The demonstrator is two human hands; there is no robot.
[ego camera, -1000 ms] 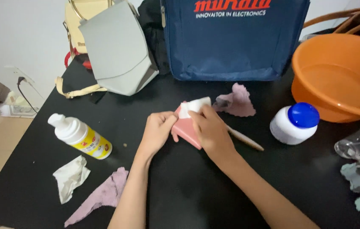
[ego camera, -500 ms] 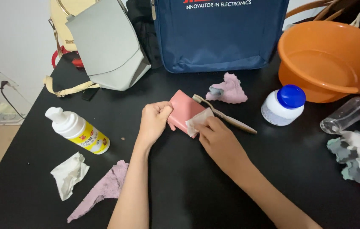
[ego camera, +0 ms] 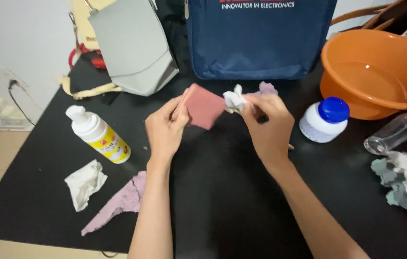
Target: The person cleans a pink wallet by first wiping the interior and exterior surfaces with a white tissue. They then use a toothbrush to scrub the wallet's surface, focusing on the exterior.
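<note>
Your left hand (ego camera: pixel 165 128) is pinching the pink square piece (ego camera: pixel 204 105) by its left edge, lifting it above the black table (ego camera: pixel 222 192). Your right hand (ego camera: pixel 268 125) is gripping a crumpled white tissue (ego camera: pixel 235 99) just beside its right edge. The white jar (ego camera: pixel 324 120) is sitting nearby.

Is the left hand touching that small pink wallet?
Touching. The head view shows the left hand gripping the pink wallet by its left edge, fingers wrapped around it, holding it up off the black table.
</note>
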